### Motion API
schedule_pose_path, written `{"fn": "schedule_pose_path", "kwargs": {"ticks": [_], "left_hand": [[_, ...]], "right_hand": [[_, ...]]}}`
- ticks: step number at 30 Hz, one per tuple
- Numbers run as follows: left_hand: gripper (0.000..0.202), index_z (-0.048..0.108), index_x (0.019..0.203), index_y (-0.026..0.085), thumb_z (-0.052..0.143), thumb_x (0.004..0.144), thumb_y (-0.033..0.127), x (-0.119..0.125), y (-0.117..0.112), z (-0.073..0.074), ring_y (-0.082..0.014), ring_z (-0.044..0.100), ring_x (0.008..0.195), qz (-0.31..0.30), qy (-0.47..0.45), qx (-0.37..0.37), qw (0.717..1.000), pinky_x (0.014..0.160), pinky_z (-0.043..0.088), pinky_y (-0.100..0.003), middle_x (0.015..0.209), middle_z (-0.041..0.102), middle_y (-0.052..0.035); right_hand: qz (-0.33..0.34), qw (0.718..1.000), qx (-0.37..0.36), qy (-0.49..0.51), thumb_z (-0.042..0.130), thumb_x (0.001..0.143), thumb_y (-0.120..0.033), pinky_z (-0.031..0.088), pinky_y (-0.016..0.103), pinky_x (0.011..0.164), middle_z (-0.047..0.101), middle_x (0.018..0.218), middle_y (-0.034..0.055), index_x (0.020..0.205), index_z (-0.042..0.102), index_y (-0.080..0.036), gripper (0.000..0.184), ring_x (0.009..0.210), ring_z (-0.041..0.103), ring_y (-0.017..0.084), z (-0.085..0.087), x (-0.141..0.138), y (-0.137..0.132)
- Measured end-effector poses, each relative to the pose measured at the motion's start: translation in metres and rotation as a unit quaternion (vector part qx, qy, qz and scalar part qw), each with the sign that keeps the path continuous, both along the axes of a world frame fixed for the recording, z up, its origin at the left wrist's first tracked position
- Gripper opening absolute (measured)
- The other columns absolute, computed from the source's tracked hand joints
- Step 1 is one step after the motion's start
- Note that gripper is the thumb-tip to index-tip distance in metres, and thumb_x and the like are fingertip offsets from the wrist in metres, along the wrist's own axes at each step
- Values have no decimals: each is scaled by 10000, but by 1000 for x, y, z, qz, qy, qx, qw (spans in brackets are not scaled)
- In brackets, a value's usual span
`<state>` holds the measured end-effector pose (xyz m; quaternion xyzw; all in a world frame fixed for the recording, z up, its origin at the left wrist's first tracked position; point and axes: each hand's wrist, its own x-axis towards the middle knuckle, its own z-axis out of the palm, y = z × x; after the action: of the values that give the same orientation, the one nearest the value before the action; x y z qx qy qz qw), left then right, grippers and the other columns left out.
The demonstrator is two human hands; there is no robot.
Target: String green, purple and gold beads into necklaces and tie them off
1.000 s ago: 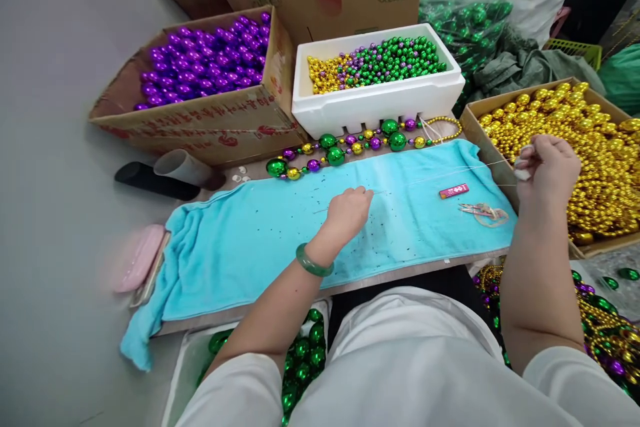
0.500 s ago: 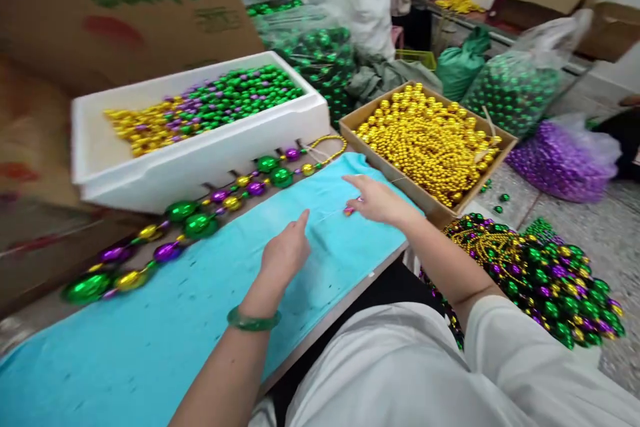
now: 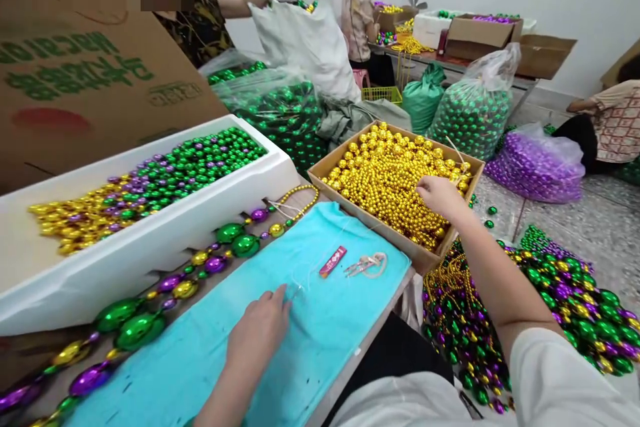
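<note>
Moved since 0.5 seconds ago: right hand (image 3: 443, 197), from over the blue towel (image 3: 190, 353) to above the gold beads (image 3: 387, 177) in a cardboard box (image 3: 420, 255) just past the towel's right end. Left hand (image 3: 260, 327) low over the towel's middle, beside a thin white thread (image 3: 303, 280).

Left fingers curled, tips close to the thread; any hold on it impossible to tell. Right fingers bent, tips partly hidden; cannot tell of any bead or thread between them.

Apparently done: 1 strand (image 3: 186, 289) of green, purple and gold beads, doubled along the towel's back edge. Seemingly left: stringing on the towel's thread, with no bead visible on it.

Also different: red packet (image 3: 333, 261), partly covered earlier, now fully visible on the towel's right part, with small snips (image 3: 370, 265) beside it. Other people (image 3: 357, 30) more fully in view, well beyond the towel.
</note>
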<state>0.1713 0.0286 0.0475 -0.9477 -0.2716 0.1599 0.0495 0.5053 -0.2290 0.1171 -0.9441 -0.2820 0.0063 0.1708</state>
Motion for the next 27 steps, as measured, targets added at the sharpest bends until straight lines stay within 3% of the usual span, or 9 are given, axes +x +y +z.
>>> {"fn": "schedule_pose_path", "kwargs": {"ticks": [3, 8, 11, 15, 21, 27], "left_hand": [[498, 504, 1351, 129, 260, 960, 316, 8, 5, 9, -288, 621, 1036, 27, -3, -9, 1000, 840, 479, -375, 1114, 645, -147], [506, 484, 1379, 168, 252, 966, 347, 27, 8, 17, -273, 612, 1082, 60, -4, -32, 998, 846, 486, -365, 1188, 630, -124], [523, 493, 1376, 170, 236, 964, 362, 28, 14, 15, -264, 611, 1096, 66, -12, -54, 996, 884, 481, -368, 1194, 634, -115], [575, 519, 1360, 156, 225, 937, 411, 11, 39, 4, -274, 609, 1115, 91, -30, -82, 992, 951, 462, -401, 1206, 639, -114], [606, 611, 1267, 171, 289, 869, 496, -2, 72, -10, -295, 628, 1089, 101, -78, -105, 986, 968, 465, -426, 1169, 670, -111], [568, 629, 1242, 193, 298, 878, 478, 28, 65, -3, -287, 650, 1041, 73, -100, -95, 988, 896, 504, -387, 1098, 695, -103]], "right_hand": [[-32, 999, -24, -32, 466, 874, -260, 448, 308, 818, 713, 1016, 91, 958, 686, -185, 247, 968, 637, 237, 3, 51, 11], [-42, 997, -41, -50, 467, 889, -301, 435, 322, 907, 660, 1148, 112, 1113, 645, -179, 311, 1070, 588, 247, -2, 128, 71], [-69, 994, -52, -60, 480, 888, -337, 406, 372, 973, 556, 1293, 148, 1240, 575, -167, 402, 1185, 502, 290, -9, 167, 99], [-132, 987, -86, -38, 457, 901, -430, 410, 461, 964, 459, 1367, 185, 1344, 480, -166, 516, 1227, 448, 350, -23, 210, 102], [-108, 983, -148, -18, 529, 868, -479, 387, 493, 985, 474, 1355, 172, 1348, 487, -219, 547, 1257, 432, 334, -52, 226, 93], [-86, 982, -155, -58, 523, 884, -459, 367, 433, 992, 494, 1347, 205, 1375, 432, -154, 585, 1269, 422, 334, -58, 220, 84]]}}
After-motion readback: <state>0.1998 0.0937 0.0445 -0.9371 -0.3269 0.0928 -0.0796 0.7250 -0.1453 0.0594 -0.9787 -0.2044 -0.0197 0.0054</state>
